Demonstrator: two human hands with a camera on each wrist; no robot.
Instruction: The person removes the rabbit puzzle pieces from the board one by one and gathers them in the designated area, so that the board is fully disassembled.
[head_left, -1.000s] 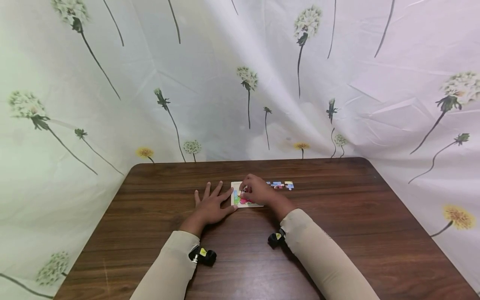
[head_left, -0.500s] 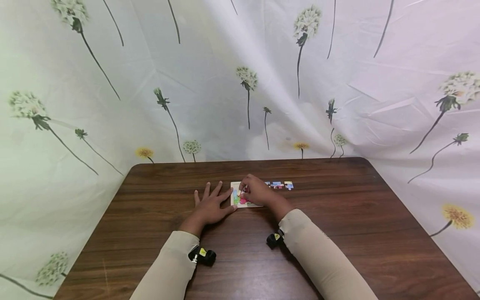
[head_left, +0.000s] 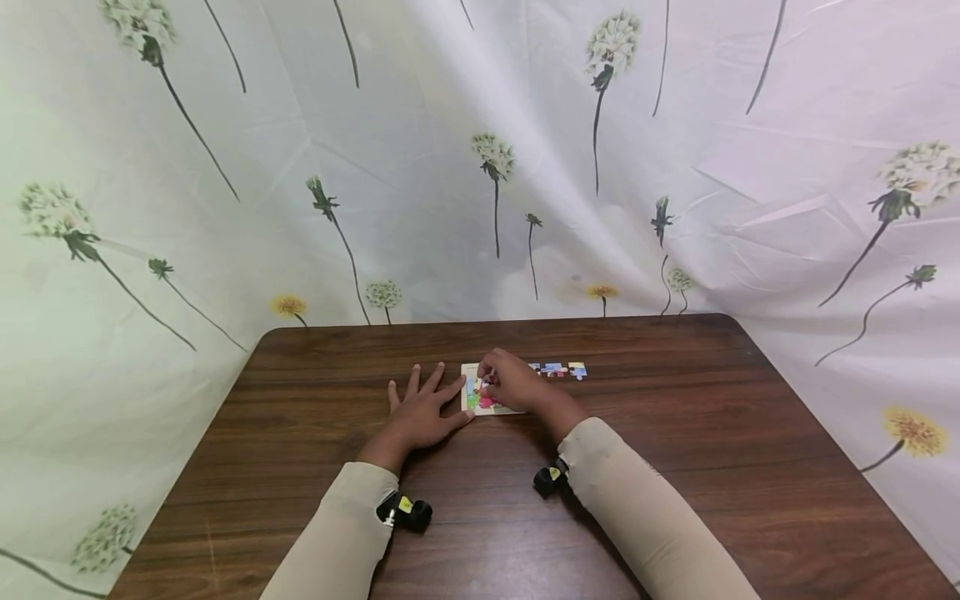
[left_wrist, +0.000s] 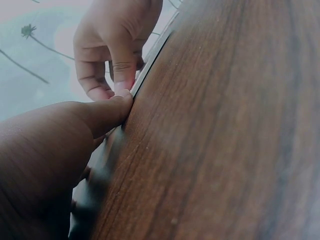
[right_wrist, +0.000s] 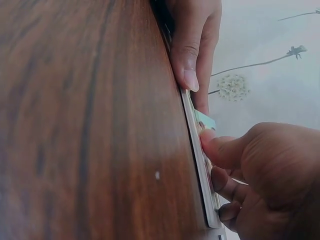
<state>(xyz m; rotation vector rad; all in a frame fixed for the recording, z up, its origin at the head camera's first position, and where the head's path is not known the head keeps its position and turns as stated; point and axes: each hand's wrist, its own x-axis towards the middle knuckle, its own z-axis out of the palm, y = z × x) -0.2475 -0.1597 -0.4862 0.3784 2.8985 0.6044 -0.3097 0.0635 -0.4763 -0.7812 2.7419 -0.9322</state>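
Note:
A small jigsaw puzzle board (head_left: 471, 369) with a pale frame and a colourful picture lies near the far side of the table. My left hand (head_left: 420, 417) is spread flat at its left edge, thumb and index finger touching the frame. Over the board bends my right hand (head_left: 517, 383), its thumb and fingers pinching a puzzle piece (right_wrist: 205, 120). That piece shows a light teal face and tilts up from the board in the right wrist view. The right hand covers much of the picture, so the piece's outline is mostly hidden.
Several loose puzzle pieces (head_left: 555, 369) lie in a row right of the board. The brown wooden table (head_left: 675, 433) ends at the back against a white curtain (head_left: 420, 167) printed with dandelions.
Almost nothing moves. My right fingers shift very slightly over the board, while the left hand stays in place on the frame.

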